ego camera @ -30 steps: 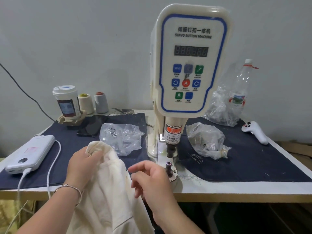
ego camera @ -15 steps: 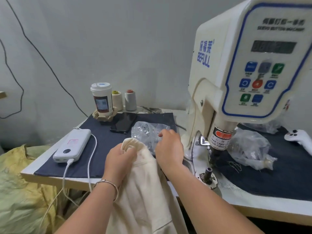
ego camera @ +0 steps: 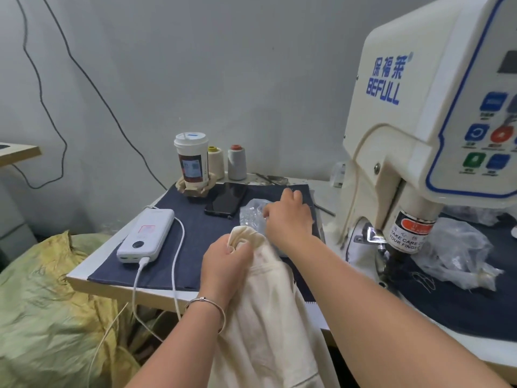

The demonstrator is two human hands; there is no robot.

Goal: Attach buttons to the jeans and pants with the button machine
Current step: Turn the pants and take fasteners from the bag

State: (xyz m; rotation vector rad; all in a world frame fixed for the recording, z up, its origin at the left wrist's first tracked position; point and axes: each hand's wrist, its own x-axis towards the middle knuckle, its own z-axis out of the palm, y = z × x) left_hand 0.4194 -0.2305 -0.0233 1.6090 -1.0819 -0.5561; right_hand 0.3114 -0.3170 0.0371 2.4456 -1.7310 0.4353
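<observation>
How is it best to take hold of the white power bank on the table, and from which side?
Grip the power bank across its two long edges, coming from above. It lies flat on the dark cloth, and the white cable leaves its near end, so that end is best avoided.

A white worktable (ego camera: 117, 287) with a pale wood edge stands against a grey wall, most of its top covered by dark blue denim cloth (ego camera: 195, 247). On the cloth lie a white power bank (ego camera: 145, 236) with its white cable (ego camera: 176, 264) trailing over the front edge, a black phone (ego camera: 226, 199), and a clear plastic bag (ego camera: 251, 217). A lidded paper cup (ego camera: 191, 158) in a cardboard holder stands at the back beside two thread cones (ego camera: 227, 161). The cream button machine (ego camera: 414, 130) rises at the right, with another crumpled plastic bag (ego camera: 458, 253) lying beside its base.
</observation>
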